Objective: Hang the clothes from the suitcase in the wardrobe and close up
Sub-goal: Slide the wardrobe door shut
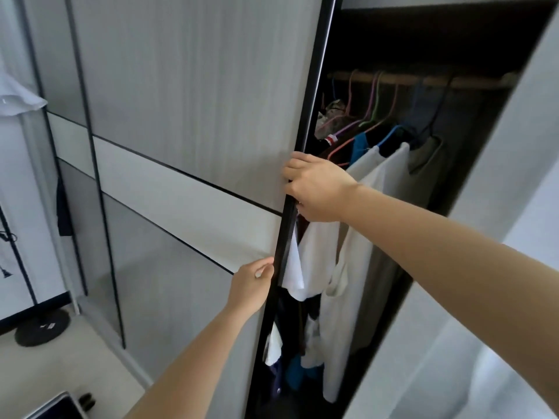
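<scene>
Here the right hand (pixel 317 189) is clamped on the black edge strip (pixel 314 95) of the sliding door (pixel 187 116), its fingers curled round the strip from the open side and the back of the hand facing the camera. Lower on the same strip, the left hand (pixel 252 287) grips it too, fingertips hooked at the edge and the palm against the pale door face. The two hands are apart, one above the other. The door stands partly open, leaving a tall gap on its right into the dark wardrobe (pixel 453 40). In that gap the clothes (pixel 348 267) hang close together: white garments nearest, with a white sleeve touching the edge strip just above the left hand, and blue, dark and olive pieces behind and to the far right. They hang from coloured hangers (pixel 375 101) hooked over a wooden rail (pixel 405 80) high in the opening. A white side panel (pixel 514 176) borders the opening on the right. To the far left, a round black base (pixel 42 326) sits on the pale floor (pixel 60 367), a dark garment (pixel 63 207) hangs beside the door frame, and a white cloth (pixel 18 98) shows at the upper left edge.
</scene>
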